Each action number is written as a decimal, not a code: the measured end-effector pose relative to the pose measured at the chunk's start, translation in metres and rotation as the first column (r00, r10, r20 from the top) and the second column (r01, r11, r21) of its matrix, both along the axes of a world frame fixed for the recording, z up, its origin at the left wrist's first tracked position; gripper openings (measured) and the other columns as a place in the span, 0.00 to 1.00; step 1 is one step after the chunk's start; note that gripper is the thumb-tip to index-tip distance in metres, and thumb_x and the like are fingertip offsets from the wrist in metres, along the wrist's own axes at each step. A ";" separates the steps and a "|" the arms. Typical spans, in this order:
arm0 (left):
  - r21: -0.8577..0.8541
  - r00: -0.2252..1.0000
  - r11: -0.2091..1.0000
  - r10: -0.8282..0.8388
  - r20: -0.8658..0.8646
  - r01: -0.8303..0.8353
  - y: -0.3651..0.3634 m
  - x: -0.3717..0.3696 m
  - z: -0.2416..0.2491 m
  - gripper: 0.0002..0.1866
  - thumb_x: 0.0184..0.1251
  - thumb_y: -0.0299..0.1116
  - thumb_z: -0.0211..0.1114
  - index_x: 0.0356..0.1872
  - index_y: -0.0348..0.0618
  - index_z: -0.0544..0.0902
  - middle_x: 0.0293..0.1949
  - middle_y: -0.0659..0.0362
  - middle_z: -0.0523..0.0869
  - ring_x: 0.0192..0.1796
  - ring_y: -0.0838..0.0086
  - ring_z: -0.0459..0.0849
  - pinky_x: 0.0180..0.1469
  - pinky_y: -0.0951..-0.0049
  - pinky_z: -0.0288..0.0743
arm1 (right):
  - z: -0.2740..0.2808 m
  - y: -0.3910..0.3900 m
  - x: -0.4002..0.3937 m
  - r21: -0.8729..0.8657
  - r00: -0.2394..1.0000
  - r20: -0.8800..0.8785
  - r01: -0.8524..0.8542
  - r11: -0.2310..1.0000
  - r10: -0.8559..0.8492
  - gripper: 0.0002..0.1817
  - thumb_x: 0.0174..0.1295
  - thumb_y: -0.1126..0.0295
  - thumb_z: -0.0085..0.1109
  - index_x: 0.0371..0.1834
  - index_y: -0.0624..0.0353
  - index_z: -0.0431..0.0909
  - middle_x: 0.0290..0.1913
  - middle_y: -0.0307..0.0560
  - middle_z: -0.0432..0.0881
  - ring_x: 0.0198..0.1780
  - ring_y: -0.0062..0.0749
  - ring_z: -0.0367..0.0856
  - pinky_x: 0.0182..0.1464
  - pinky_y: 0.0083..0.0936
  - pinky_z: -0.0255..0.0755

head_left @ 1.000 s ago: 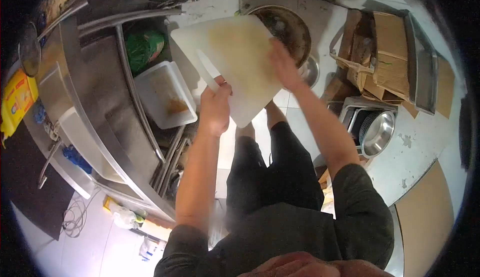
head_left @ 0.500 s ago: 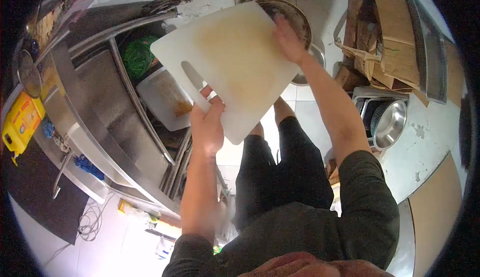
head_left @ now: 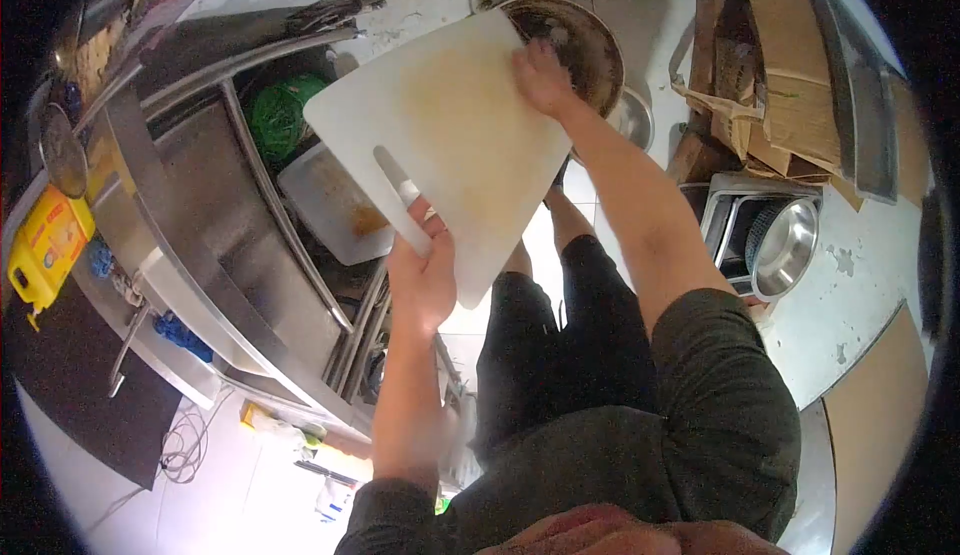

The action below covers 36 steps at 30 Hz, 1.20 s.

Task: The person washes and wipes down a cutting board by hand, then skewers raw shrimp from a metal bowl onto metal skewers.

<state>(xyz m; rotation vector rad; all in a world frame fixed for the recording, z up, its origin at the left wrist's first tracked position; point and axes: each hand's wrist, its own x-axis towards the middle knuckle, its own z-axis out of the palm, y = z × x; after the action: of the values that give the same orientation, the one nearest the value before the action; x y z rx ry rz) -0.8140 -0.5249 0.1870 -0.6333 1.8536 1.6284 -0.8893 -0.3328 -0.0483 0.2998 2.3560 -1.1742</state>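
A white cutting board [head_left: 450, 125] with a yellowish stain over its middle is held up in front of me, tilted. My left hand [head_left: 425, 280] grips it at the lower left edge, with fingers through the long handle slot. Against the board's upper right side lies my right hand [head_left: 545, 77], palm down with fingers stretched out, touching its face near the edge. Behind that hand, a large dark round pan [head_left: 590, 50] is partly hidden. Below the board's left edge rests a second white board [head_left: 325, 200] with a brown stain.
On the left runs a steel counter frame [head_left: 240, 155] with a green mesh bundle [head_left: 283, 115] inside it. A yellow jug [head_left: 52, 245] stands farther left. To the right are flattened cardboard [head_left: 795, 75] and a steel bowl [head_left: 785, 250] on a white surface.
My right hand has slid left and slightly down over the board's face, uncovering more of the dark pan. The board has shifted and tilted a little, and my left hand keeps its grip.
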 end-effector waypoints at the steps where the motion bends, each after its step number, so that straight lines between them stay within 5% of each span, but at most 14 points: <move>1: -0.093 0.999 0.995 -0.034 0.032 0.037 -0.004 0.000 0.002 0.22 0.67 0.22 0.49 0.63 0.29 0.64 0.49 0.51 0.81 0.49 0.74 0.79 0.49 0.77 0.72 | 0.000 0.005 0.002 0.088 0.999 -0.009 -0.032 0.996 0.033 0.37 0.67 0.53 0.43 0.74 0.61 0.47 0.75 0.61 0.47 0.76 0.51 0.43 0.74 0.45 0.35; 7: -0.248 0.952 0.936 -0.285 -0.115 0.250 0.006 -0.005 -0.002 0.23 0.66 0.21 0.47 0.63 0.34 0.66 0.47 0.53 0.83 0.46 0.77 0.80 0.48 0.78 0.72 | 0.148 -0.054 0.020 -0.243 0.874 -0.466 -0.273 0.931 0.135 0.45 0.58 0.53 0.55 0.74 0.61 0.45 0.76 0.58 0.43 0.77 0.48 0.39 0.74 0.49 0.33; 10: -0.139 0.982 0.973 -0.188 0.000 0.186 0.006 0.001 0.020 0.24 0.65 0.20 0.48 0.64 0.32 0.65 0.47 0.53 0.82 0.48 0.76 0.79 0.50 0.76 0.72 | 0.129 -0.060 0.003 -0.207 0.848 -0.520 -0.240 0.949 0.101 0.45 0.55 0.64 0.54 0.75 0.60 0.43 0.77 0.54 0.43 0.77 0.44 0.39 0.75 0.43 0.32; 12: 0.001 0.986 0.987 -0.159 0.050 0.159 0.003 -0.001 0.029 0.24 0.65 0.19 0.48 0.64 0.32 0.65 0.48 0.52 0.81 0.49 0.76 0.79 0.51 0.75 0.72 | 0.053 -0.048 -0.021 -0.301 0.956 -0.277 0.011 0.954 -0.098 0.42 0.65 0.47 0.46 0.73 0.64 0.46 0.75 0.60 0.46 0.76 0.47 0.44 0.75 0.42 0.36; 15: -0.200 0.980 0.963 -0.193 -0.054 0.179 -0.007 0.011 0.024 0.22 0.66 0.20 0.48 0.62 0.30 0.67 0.48 0.54 0.81 0.49 0.76 0.78 0.52 0.76 0.70 | 0.005 -0.006 -0.035 0.007 0.902 0.108 0.419 0.908 -0.417 0.38 0.66 0.50 0.45 0.72 0.64 0.51 0.74 0.61 0.49 0.76 0.47 0.45 0.75 0.45 0.36; 17: -0.201 0.992 0.972 -0.127 -0.020 0.120 -0.009 0.009 0.017 0.21 0.67 0.21 0.49 0.61 0.30 0.68 0.48 0.55 0.80 0.49 0.76 0.78 0.53 0.76 0.70 | 0.013 -0.023 -0.027 0.540 0.897 -0.428 0.158 0.827 0.107 0.36 0.68 0.53 0.41 0.73 0.65 0.49 0.75 0.60 0.46 0.76 0.47 0.41 0.75 0.37 0.35; 19: -0.154 0.991 0.979 -0.133 0.002 0.131 0.002 0.005 0.019 0.20 0.67 0.21 0.48 0.61 0.30 0.68 0.48 0.55 0.80 0.49 0.76 0.78 0.53 0.77 0.70 | 0.078 -0.048 0.002 0.357 0.777 -0.587 -0.001 0.934 0.225 0.34 0.69 0.56 0.39 0.73 0.65 0.48 0.75 0.58 0.44 0.77 0.46 0.39 0.76 0.33 0.35; 20: -0.131 0.990 0.982 -0.140 -0.005 0.138 0.007 0.002 0.018 0.20 0.67 0.21 0.48 0.61 0.30 0.68 0.48 0.55 0.80 0.49 0.76 0.78 0.52 0.77 0.70 | 0.115 -0.054 0.002 -0.169 0.828 -0.561 -0.089 0.982 -0.021 0.34 0.69 0.57 0.38 0.73 0.65 0.48 0.75 0.58 0.45 0.77 0.46 0.40 0.76 0.33 0.35; 23: -0.059 0.999 0.997 -0.040 -0.022 0.039 0.002 0.005 0.025 0.22 0.65 0.20 0.47 0.61 0.28 0.67 0.48 0.54 0.80 0.49 0.76 0.78 0.52 0.78 0.70 | 0.078 -0.049 -0.004 -0.122 0.864 -0.495 -0.167 0.978 0.085 0.33 0.69 0.58 0.38 0.73 0.65 0.48 0.75 0.56 0.45 0.77 0.44 0.41 0.76 0.33 0.34; 25: -0.152 1.000 0.988 -0.003 -0.001 0.003 -0.008 0.012 0.032 0.23 0.63 0.19 0.47 0.61 0.28 0.68 0.49 0.54 0.80 0.48 0.77 0.77 0.51 0.78 0.69 | 0.051 -0.009 -0.033 0.042 0.981 0.067 -0.183 0.982 0.180 0.29 0.69 0.59 0.38 0.67 0.68 0.59 0.70 0.64 0.58 0.73 0.51 0.51 0.74 0.39 0.45; 27: -0.308 0.999 0.951 -0.050 -0.015 0.043 -0.025 0.012 0.024 0.22 0.63 0.18 0.48 0.60 0.29 0.69 0.48 0.54 0.81 0.49 0.76 0.78 0.52 0.78 0.70 | -0.049 -0.009 -0.016 0.180 0.982 -0.125 0.166 0.969 -0.145 0.31 0.67 0.56 0.39 0.66 0.68 0.60 0.69 0.66 0.58 0.73 0.55 0.51 0.73 0.45 0.45; 30: -0.232 0.999 0.972 0.026 -0.043 -0.035 -0.022 0.006 0.017 0.20 0.64 0.21 0.52 0.58 0.27 0.70 0.46 0.56 0.81 0.47 0.77 0.78 0.50 0.79 0.70 | 0.086 -0.051 0.017 -0.223 0.866 -0.429 0.173 0.959 -0.256 0.40 0.59 0.50 0.51 0.69 0.67 0.56 0.72 0.64 0.53 0.74 0.53 0.47 0.72 0.51 0.40; 32: -0.200 0.990 0.971 0.116 -0.081 -0.130 -0.013 0.000 0.007 0.20 0.64 0.22 0.52 0.57 0.26 0.70 0.45 0.56 0.81 0.46 0.78 0.78 0.49 0.80 0.70 | 0.169 -0.074 0.042 -0.157 0.887 -0.437 -0.240 0.958 0.150 0.46 0.52 0.49 0.58 0.70 0.66 0.54 0.72 0.63 0.53 0.74 0.54 0.49 0.72 0.53 0.40; 36: -0.013 0.970 0.970 0.245 -0.005 -0.245 -0.032 0.000 0.011 0.21 0.62 0.20 0.53 0.57 0.26 0.71 0.44 0.56 0.82 0.43 0.79 0.78 0.46 0.80 0.71 | 0.126 -0.059 0.046 -0.132 0.825 -0.554 -0.224 0.966 0.116 0.44 0.49 0.50 0.62 0.67 0.62 0.59 0.70 0.59 0.58 0.72 0.54 0.54 0.71 0.55 0.44</move>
<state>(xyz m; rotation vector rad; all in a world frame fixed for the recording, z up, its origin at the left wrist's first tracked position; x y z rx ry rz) -0.8144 -0.5566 0.1980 -0.8960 1.8485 1.7724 -0.8436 -0.3919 0.0778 -0.3607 2.6307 -1.5357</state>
